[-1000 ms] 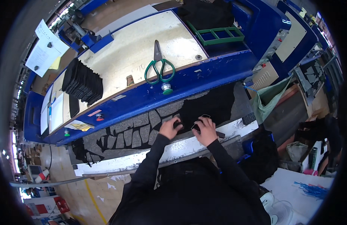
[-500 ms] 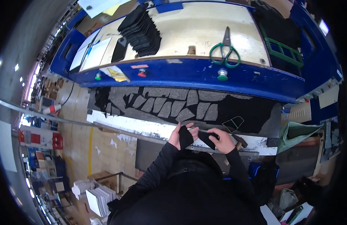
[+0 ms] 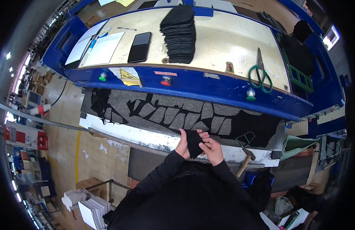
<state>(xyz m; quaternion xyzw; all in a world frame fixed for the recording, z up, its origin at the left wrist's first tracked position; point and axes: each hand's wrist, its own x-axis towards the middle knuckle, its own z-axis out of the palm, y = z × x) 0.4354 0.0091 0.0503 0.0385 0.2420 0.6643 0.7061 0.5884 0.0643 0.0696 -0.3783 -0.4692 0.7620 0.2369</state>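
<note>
Black pieces (image 3: 193,142) just below frame centre, gripped by left hand (image 3: 182,145) at left edge, right hand (image 3: 213,151) pinching right. Probably light, soft, bendy, not fragile; best pinched flat near edges.

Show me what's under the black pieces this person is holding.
Under the black pieces is the left hand, its fingers showing past their right edge. The right hand touches that side. Most of the left palm is covered.
</note>
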